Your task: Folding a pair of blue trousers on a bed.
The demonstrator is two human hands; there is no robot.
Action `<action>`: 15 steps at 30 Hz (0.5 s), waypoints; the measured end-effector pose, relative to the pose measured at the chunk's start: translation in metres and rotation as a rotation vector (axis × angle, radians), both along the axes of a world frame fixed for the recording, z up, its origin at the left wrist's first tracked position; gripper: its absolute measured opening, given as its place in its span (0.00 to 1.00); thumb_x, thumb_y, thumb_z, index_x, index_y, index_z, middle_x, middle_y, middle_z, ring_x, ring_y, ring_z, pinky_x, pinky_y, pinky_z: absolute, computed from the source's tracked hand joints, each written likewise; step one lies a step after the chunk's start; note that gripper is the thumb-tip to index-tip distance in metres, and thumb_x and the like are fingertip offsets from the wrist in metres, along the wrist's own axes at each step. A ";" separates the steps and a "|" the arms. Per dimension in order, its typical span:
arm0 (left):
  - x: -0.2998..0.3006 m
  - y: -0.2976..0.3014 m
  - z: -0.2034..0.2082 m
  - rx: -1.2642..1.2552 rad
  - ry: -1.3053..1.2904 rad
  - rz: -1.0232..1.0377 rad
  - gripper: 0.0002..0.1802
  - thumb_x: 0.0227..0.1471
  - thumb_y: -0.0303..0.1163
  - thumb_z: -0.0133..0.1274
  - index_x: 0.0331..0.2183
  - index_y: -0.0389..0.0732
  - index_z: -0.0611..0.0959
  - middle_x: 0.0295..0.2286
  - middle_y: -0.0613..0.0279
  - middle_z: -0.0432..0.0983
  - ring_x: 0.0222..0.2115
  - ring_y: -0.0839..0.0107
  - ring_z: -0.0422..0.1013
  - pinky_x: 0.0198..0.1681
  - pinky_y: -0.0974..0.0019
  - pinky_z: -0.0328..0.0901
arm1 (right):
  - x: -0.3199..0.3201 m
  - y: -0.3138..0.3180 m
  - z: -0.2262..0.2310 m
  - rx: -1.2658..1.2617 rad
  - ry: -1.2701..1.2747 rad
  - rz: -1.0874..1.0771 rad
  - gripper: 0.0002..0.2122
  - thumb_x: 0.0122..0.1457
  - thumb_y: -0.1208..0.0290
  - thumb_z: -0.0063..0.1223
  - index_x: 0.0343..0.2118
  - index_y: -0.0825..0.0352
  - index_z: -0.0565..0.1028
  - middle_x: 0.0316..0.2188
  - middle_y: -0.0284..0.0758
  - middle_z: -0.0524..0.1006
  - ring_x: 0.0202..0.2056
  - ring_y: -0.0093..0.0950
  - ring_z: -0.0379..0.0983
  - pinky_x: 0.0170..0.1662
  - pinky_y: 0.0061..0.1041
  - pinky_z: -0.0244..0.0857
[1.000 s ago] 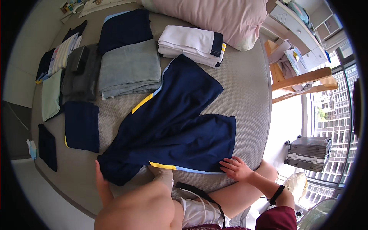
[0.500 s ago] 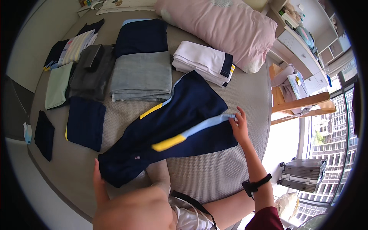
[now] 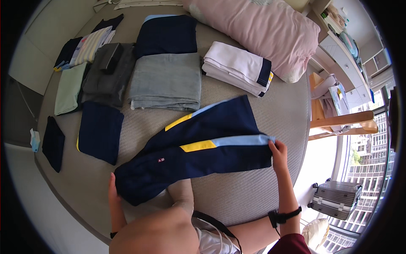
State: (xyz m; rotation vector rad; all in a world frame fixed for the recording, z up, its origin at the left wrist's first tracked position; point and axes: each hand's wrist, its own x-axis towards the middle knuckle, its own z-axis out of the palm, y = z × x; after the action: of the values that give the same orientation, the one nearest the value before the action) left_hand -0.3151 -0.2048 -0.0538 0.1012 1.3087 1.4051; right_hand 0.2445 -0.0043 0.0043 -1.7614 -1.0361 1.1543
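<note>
A pair of navy trousers [image 3: 194,161] with light blue and yellow side stripes stretches across the bed in front of me. At its bunched waist end, on the left, my left hand [image 3: 113,188] closes on the edge, its thumb hidden by the cloth. My right hand [image 3: 278,153] pinches the other end, right where the light blue stripe meets the hem. One leg of the trousers lies above the other, its hem spread toward the pillow. Beyond them lie a folded grey garment [image 3: 165,80] and folded white clothes with navy trim [image 3: 234,67].
Folded navy clothes [image 3: 99,131], a pale green garment [image 3: 68,91], a dark grey pile with a black box [image 3: 111,58] and striped cloth [image 3: 91,45] lie left on the bed [image 3: 237,190]. A pink pillow [image 3: 258,31] is behind. A wooden chair [image 3: 342,122] and suitcase [image 3: 337,199] stand right.
My right hand has lowered the striped leg flat, and the trousers' far hem has dropped away from the white clothes. The whole view has shifted slightly.
</note>
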 end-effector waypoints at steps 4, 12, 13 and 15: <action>0.001 0.000 -0.005 -0.070 0.011 -0.015 0.24 0.57 0.46 0.43 0.45 0.34 0.71 0.41 0.56 0.72 0.41 0.66 0.70 0.46 0.64 0.65 | 0.044 -0.097 0.031 -0.250 0.039 -0.039 0.10 0.55 0.70 0.53 0.26 0.74 0.75 0.18 0.23 0.68 0.21 0.12 0.58 0.23 0.16 0.51; 0.045 0.031 0.058 -0.079 0.086 -0.211 0.27 0.56 0.48 0.45 0.47 0.34 0.70 0.44 0.54 0.70 0.43 0.65 0.69 0.47 0.63 0.65 | 0.054 -0.181 0.040 0.029 -0.753 0.432 0.11 0.48 0.70 0.59 0.31 0.72 0.75 0.18 0.37 0.71 0.24 0.32 0.69 0.33 0.28 0.64; 0.065 0.029 0.073 -0.092 0.028 -0.363 0.27 0.56 0.48 0.45 0.47 0.34 0.70 0.44 0.54 0.70 0.43 0.65 0.68 0.47 0.63 0.65 | 0.055 -0.173 0.043 0.112 -0.828 0.550 0.12 0.48 0.69 0.59 0.34 0.71 0.75 0.24 0.40 0.74 0.28 0.34 0.72 0.35 0.28 0.65; 0.100 0.008 0.103 -0.153 -0.063 -0.675 0.27 0.56 0.47 0.45 0.47 0.34 0.69 0.44 0.54 0.69 0.44 0.65 0.68 0.47 0.63 0.64 | 0.042 -0.146 0.061 -0.078 -0.581 0.578 0.12 0.49 0.70 0.59 0.34 0.71 0.75 0.26 0.40 0.74 0.29 0.34 0.72 0.34 0.28 0.65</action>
State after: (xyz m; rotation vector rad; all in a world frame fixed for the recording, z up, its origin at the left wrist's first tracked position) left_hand -0.2147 -0.1971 0.0495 0.3567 1.1721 0.7266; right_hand 0.2861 -0.1503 0.0648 -1.9749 -1.9650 1.0263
